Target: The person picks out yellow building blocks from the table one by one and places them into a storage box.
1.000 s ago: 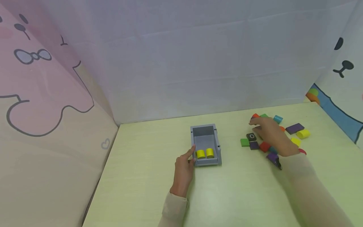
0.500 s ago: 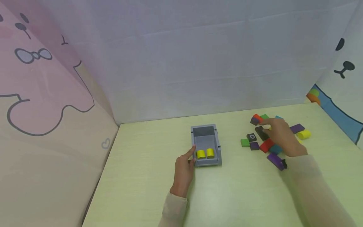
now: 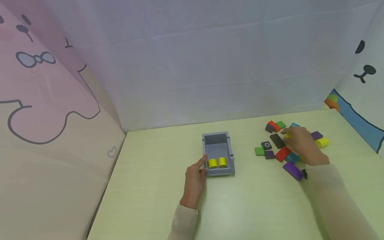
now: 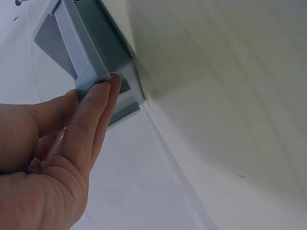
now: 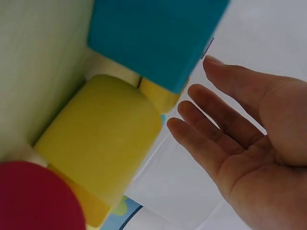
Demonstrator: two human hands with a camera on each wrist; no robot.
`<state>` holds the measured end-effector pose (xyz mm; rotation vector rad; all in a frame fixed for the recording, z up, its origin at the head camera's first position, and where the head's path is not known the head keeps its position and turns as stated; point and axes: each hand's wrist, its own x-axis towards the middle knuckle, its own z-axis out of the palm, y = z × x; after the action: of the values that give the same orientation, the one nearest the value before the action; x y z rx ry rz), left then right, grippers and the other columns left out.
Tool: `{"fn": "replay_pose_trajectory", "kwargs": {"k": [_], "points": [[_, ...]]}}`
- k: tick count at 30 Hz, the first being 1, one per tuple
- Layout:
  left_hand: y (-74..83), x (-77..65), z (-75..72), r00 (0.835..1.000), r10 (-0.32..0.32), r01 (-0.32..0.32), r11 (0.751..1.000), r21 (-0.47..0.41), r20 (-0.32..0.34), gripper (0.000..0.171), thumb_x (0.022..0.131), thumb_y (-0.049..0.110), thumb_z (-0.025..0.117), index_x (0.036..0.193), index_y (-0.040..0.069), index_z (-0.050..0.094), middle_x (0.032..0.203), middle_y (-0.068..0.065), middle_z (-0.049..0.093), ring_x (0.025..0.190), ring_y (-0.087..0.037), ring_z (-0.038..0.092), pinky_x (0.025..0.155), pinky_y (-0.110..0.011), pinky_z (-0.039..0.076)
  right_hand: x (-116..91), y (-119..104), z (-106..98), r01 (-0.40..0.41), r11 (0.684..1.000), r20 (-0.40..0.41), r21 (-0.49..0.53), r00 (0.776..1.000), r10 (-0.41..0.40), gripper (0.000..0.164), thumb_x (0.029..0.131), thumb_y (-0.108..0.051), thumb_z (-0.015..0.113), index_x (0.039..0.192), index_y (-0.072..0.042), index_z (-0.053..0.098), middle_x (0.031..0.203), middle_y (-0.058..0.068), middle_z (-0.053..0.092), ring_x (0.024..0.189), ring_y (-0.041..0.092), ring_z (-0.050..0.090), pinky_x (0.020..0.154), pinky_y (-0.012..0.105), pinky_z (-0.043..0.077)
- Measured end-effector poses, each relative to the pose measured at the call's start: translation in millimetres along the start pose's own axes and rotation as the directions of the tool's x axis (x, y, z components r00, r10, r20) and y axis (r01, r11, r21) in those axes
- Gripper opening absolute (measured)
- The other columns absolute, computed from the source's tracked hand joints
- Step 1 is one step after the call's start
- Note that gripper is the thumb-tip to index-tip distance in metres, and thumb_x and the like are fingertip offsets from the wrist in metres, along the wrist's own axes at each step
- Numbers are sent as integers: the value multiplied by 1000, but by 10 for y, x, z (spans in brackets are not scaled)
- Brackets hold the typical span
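Note:
My left hand [image 3: 194, 181] pinches the near left corner of a grey plastic box [image 3: 209, 146] between thumb and fingers. In the left wrist view, the fingers [image 4: 86, 124] lie along one side of the box edge, with the thumb on the other. Two yellow cylinders [image 3: 212, 163] stand at the near end inside the box. Over the blocks at the right hovers my right hand [image 3: 303, 145], its fingertips close to a yellow block [image 3: 287, 136]. The right wrist view shows its fingers [image 5: 201, 143] loosely bent with nothing between them; a yellow block [image 5: 100, 139] and a teal block [image 5: 158, 38] are nearby.
Around the right hand lie a black block [image 3: 277, 141], a red block [image 3: 283, 154], a purple block [image 3: 293, 171], a green block [image 3: 259, 151] and several others. A pale curtain [image 3: 186, 73] hangs behind the table [image 3: 150, 173].
My right hand has shifted right and slightly toward me, uncovering the black block and more of the red and purple ones. The left hand and box stay in place.

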<state>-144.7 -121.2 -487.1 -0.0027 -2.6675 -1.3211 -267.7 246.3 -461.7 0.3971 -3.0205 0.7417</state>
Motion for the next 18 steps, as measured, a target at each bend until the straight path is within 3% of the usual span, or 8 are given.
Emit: {"fn": "replay_pose_trajectory", "kwargs": {"k": [5,11,18], "points": [[-1,-4,-2,1000,-8,8,1000,-8,-1,56,82,-2,62,129,26,49,106,-12,63,43,-4,30,41,-23,32,15,22,24,-10,1000,19,-26,1000,11,29,83,-3,62,110,6,58,106,28,58,96,43,49,82,59,42],[-1,-5,-5,1000,-1,1,1000,-4,-1,56,82,-2,62,129,25,49,117,-9,58,43,-3,30,42,-23,32,-4,64,35,-10,1000,18,-24,1000,10,26,82,0,61,107,8,59,106,29,57,98,46,47,83,61,40],[-8,-3,-2,1000,5,-5,1000,-1,1,55,83,-1,62,130,24,49,115,-9,59,42,-3,29,41,-23,32,2,103,34,-4,1000,15,-29,1000,5,21,80,4,60,101,7,61,105,31,56,101,48,44,85,63,38]]}}
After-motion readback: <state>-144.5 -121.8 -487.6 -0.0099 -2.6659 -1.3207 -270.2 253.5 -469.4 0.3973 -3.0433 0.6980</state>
